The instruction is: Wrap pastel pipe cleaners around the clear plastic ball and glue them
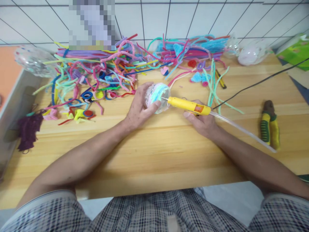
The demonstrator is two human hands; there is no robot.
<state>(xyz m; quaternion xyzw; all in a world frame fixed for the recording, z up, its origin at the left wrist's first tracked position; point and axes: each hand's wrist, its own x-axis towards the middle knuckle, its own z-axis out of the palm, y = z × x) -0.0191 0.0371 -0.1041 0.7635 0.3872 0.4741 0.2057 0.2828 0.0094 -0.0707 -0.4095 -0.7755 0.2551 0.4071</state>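
Two hands meet at one small thing: a clear ball (157, 97) stuffed with pastel fuzzy wire, held just above the tabletop (149, 154) near its middle; the left hand (139, 111) cups it from the side and below, fingers (154, 105) wrapped close around its curve, seemingly so that it cannot roll and its open face turns toward the tool; the right hand (201, 121) is closed around a yellow glue gun (188, 105), lying nearly level, its metal tip touching the ball's right edge; a clear glue stick (241, 129) juts from the gun's back toward the right, and a black cord (260, 81) trails away to the far right, kept clear of the work; both forearms rest low on the wood, which probably steadies the tip; behind the ball, along the far edge, lies a tangled heap of pipe cleaners (106, 71) in many colours, near enough to reach; more clear balls (33, 59) sit at the far left and far right corners; yellow-and-green pliers (269, 124) lie well apart at the right; a dark purple tuft (27, 130) lies at the left edge.
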